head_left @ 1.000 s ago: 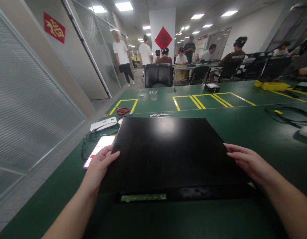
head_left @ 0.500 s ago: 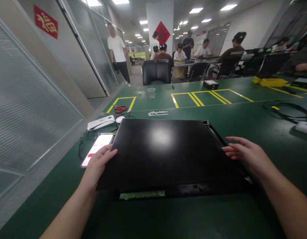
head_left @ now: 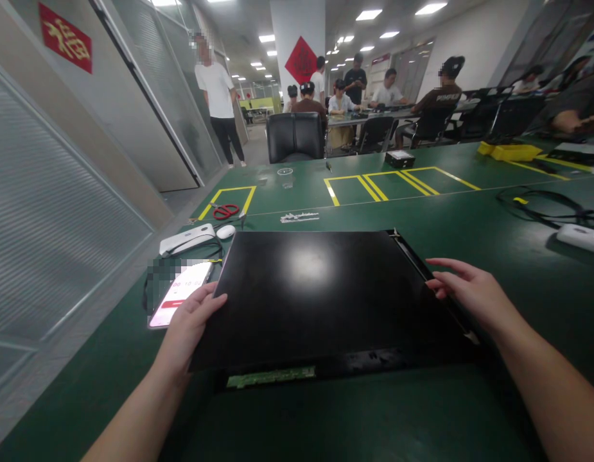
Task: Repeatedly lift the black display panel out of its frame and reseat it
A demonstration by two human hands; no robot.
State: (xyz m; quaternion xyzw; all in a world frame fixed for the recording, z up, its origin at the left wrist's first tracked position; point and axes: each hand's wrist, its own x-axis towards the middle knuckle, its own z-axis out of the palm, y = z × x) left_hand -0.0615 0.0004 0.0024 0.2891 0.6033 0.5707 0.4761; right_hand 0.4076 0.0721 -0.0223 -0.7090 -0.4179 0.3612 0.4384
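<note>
A slanted glass partition with blinds (head_left: pixel 60 186) fills the left of the frame, a red poster (head_left: pixel 65 38) in its upper corner and grey floor (head_left: pixel 99 295) along its foot. The green surface (head_left: pixel 451 224) spreads across the bottom and right, with a black chair (head_left: pixel 295 136) at its far edge, top centre. Behind stands a pale column (head_left: pixel 291 19) bearing a red diamond (head_left: pixel 300 59), under bright rectangular ceiling lights (head_left: pixel 368 15).

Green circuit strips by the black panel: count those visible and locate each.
1: a green circuit strip shows along the near edge of the black panel, left of centre. Any beneath the panel would be hidden.
</note>
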